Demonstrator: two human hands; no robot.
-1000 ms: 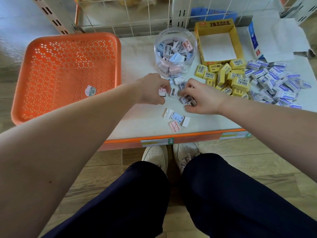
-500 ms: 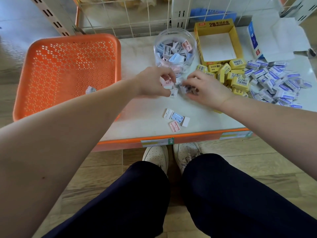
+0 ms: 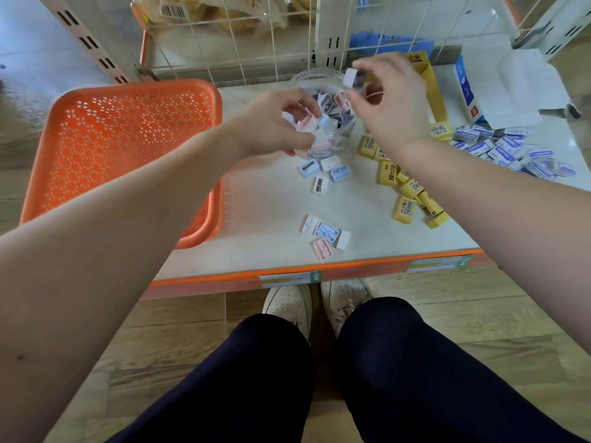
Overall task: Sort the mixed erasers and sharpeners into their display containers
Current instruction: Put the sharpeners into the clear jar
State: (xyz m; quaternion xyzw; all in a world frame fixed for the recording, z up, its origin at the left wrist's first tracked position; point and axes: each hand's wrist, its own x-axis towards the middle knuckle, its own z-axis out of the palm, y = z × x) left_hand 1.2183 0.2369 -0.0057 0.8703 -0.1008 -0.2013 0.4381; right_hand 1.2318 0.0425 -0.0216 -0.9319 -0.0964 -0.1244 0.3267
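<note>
**Entry: sharpeners and erasers, sorting part done.**

- Clear jar (image 3: pixel 310 74): upright on the shelf (image 3: pixel 271 212), mouth up; already well stocked with pastel sharpeners; much of it hidden by the two hands.
- Left hand (image 3: pixel 278 123): over the jar mouth; fingers curled round a handful of pink and white sharpeners.
- Right hand (image 3: pixel 393 107): raised above the jar's far side; thumb and fingers clamped on one white sharpener (image 3: pixel 351 79); its pale end faces left in view and a darker face turns toward the palm; long axis seems near upright and slightly tilted, though blur leaves this uncertain.
- Near cluster of sharpeners (image 3: pixel 324 169): left to do; just in front of the jar; lying flat, long axes at mixed angles.
- Group of four sharpeners (image 3: pixel 324 233): left to do; close to the shelf's front edge; flat and touching one another.
- Yellow erasers (image 3: pixel 404 190): left to do; scattered right of the jar, some flat and some on edge; yellow display box (image 3: pixel 430 81) behind them, its inside hidden by the right hand.
- Blue-and-white erasers (image 3: pixel 505 151): left to do; heaped at far right; white-and-blue box (image 3: pixel 499 91) just beyond, flap open.
- Orange basket (image 3: pixel 128 139): left of the jar.
- Judgement: sharpener share mostly done; eraser share seemingly not begun.
</note>
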